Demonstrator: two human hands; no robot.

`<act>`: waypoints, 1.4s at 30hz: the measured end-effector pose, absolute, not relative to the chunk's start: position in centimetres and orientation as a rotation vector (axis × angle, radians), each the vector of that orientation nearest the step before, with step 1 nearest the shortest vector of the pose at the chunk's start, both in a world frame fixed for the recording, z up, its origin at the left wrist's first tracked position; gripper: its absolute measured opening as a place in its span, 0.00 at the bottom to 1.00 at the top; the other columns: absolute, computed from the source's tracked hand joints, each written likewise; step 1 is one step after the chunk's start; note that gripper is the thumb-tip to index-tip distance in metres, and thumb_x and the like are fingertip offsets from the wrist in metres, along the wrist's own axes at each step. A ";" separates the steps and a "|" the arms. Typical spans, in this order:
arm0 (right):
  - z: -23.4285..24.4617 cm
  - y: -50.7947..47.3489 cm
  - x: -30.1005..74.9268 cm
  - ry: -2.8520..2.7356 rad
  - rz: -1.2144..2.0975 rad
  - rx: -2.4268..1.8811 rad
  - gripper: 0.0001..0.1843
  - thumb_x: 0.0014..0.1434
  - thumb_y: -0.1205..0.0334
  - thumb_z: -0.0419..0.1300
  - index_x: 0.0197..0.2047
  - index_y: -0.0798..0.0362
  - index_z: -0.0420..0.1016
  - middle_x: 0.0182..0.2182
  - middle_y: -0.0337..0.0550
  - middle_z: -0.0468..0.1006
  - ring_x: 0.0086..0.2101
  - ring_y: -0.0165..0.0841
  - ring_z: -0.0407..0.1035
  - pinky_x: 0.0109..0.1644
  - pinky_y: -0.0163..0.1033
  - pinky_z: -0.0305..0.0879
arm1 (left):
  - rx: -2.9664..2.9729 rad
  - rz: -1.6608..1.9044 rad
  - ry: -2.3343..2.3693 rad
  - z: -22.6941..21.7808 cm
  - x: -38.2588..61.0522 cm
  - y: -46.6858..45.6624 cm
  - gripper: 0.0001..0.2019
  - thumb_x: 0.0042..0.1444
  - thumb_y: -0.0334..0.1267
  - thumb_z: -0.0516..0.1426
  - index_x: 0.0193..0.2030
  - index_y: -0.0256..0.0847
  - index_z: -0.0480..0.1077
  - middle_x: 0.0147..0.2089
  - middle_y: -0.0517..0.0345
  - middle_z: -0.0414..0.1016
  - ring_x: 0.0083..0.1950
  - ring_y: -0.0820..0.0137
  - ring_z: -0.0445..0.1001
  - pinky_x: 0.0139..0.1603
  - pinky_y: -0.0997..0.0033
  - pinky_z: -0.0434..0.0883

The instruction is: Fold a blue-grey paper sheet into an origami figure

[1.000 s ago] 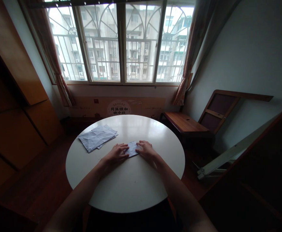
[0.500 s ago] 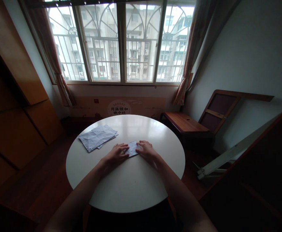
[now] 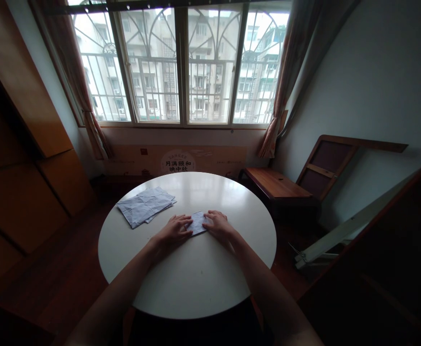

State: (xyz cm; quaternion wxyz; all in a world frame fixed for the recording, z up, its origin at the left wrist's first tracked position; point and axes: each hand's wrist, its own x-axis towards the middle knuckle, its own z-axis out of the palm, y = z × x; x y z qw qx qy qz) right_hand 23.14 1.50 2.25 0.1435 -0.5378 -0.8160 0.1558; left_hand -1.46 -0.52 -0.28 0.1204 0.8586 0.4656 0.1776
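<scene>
Head view — small paper (image 3: 198,223) (pale) between hands (image 3: 177,226) (image 3: 219,223).

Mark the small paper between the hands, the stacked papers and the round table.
Small paper (image 3: 198,223): head view, middle of exposed top.
Stacked papers (image 3: 146,206): head view, creased upper face.
Round table (image 3: 196,281): head view, bare near surface.

The person's head has tipped up a touch: in their view the table (image 3: 196,283), left hand (image 3: 175,228), right hand (image 3: 218,223) and small paper (image 3: 197,223) sit slightly lower, and more dark rail (image 3: 138,6) shows.
</scene>
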 end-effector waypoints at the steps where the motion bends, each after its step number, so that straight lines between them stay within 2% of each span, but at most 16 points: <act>1: 2.2 1.5 23.1 -2.352 0.450 -1.551 0.30 0.58 0.47 0.58 0.62 0.47 0.68 0.63 0.49 0.64 0.63 0.45 0.54 0.66 0.49 0.46 | 2.511 0.521 1.359 -0.3 -1.5 -0.5 0.28 0.59 0.58 0.53 0.62 0.47 0.67 0.66 0.51 0.64 0.69 0.52 0.57 0.70 0.45 0.49; 11: 2.0 1.7 23.1 -2.349 0.453 -1.542 0.30 0.58 0.47 0.59 0.62 0.48 0.69 0.63 0.50 0.64 0.63 0.45 0.54 0.66 0.49 0.45 | 2.493 0.515 1.336 -0.6 -1.6 -0.4 0.29 0.59 0.58 0.53 0.63 0.47 0.67 0.67 0.50 0.63 0.69 0.51 0.56 0.70 0.43 0.47; 19: 2.0 1.8 23.2 -2.351 0.456 -1.526 0.30 0.58 0.48 0.59 0.62 0.50 0.69 0.63 0.52 0.64 0.63 0.46 0.54 0.65 0.51 0.46 | 2.505 0.533 1.326 -0.5 -1.6 -0.3 0.28 0.59 0.58 0.54 0.62 0.47 0.67 0.66 0.50 0.64 0.69 0.51 0.56 0.70 0.44 0.48; 23: 1.9 1.8 23.1 -2.352 0.458 -1.530 0.30 0.58 0.49 0.59 0.63 0.49 0.67 0.63 0.52 0.63 0.63 0.47 0.53 0.65 0.51 0.46 | 2.531 0.533 1.351 -0.3 -1.4 -0.7 0.32 0.54 0.59 0.58 0.62 0.44 0.67 0.68 0.48 0.61 0.71 0.49 0.51 0.69 0.46 0.50; 26: 1.9 1.5 22.8 -2.341 0.460 -1.554 0.28 0.61 0.52 0.57 0.63 0.44 0.66 0.64 0.51 0.61 0.64 0.46 0.51 0.66 0.53 0.44 | 2.562 0.570 1.384 -0.4 -1.4 -0.9 0.34 0.50 0.59 0.62 0.61 0.44 0.69 0.69 0.46 0.59 0.71 0.47 0.49 0.69 0.45 0.51; 28: 1.8 1.3 22.6 -2.322 0.460 -1.571 0.25 0.62 0.51 0.56 0.61 0.43 0.69 0.66 0.50 0.57 0.65 0.46 0.48 0.66 0.54 0.42 | 2.571 0.611 1.405 -0.6 -1.4 -0.9 0.32 0.50 0.56 0.63 0.60 0.45 0.70 0.68 0.47 0.59 0.70 0.48 0.49 0.68 0.45 0.52; 32: 1.6 1.3 22.5 -2.262 0.382 -1.552 0.22 0.59 0.47 0.59 0.53 0.46 0.77 0.67 0.51 0.53 0.66 0.50 0.43 0.65 0.57 0.44 | 2.588 0.727 1.410 -1.0 -1.3 -0.5 0.16 0.60 0.44 0.58 0.55 0.52 0.74 0.65 0.53 0.64 0.67 0.55 0.56 0.67 0.48 0.56; 34: 1.4 1.7 22.6 -2.270 0.338 -1.481 0.17 0.58 0.48 0.60 0.46 0.47 0.80 0.64 0.50 0.59 0.65 0.50 0.47 0.64 0.57 0.46 | 2.610 0.720 1.409 -1.1 -1.3 -0.3 0.14 0.62 0.38 0.55 0.53 0.55 0.75 0.62 0.56 0.68 0.64 0.57 0.60 0.66 0.48 0.57; 36: 1.2 2.0 22.6 -2.309 0.353 -1.369 0.13 0.59 0.51 0.60 0.42 0.47 0.81 0.58 0.49 0.68 0.60 0.46 0.57 0.62 0.54 0.51 | 2.623 0.676 1.450 -1.1 -1.3 -0.1 0.15 0.63 0.36 0.53 0.53 0.54 0.75 0.60 0.56 0.71 0.63 0.57 0.62 0.66 0.46 0.56; 38: 0.8 2.2 22.6 -2.347 0.388 -1.257 0.12 0.59 0.54 0.60 0.43 0.46 0.81 0.51 0.47 0.75 0.54 0.43 0.65 0.59 0.51 0.56 | 2.614 0.632 1.532 -0.9 -1.2 -0.1 0.15 0.63 0.38 0.53 0.54 0.50 0.74 0.60 0.54 0.71 0.64 0.56 0.61 0.67 0.44 0.53; 42: 0.1 2.5 22.3 -2.354 0.400 -1.133 0.10 0.58 0.56 0.62 0.42 0.44 0.82 0.44 0.45 0.78 0.47 0.41 0.68 0.55 0.49 0.60 | 2.546 0.531 1.701 -0.5 -1.0 -0.4 0.21 0.62 0.49 0.53 0.58 0.44 0.70 0.65 0.47 0.65 0.67 0.52 0.57 0.68 0.42 0.50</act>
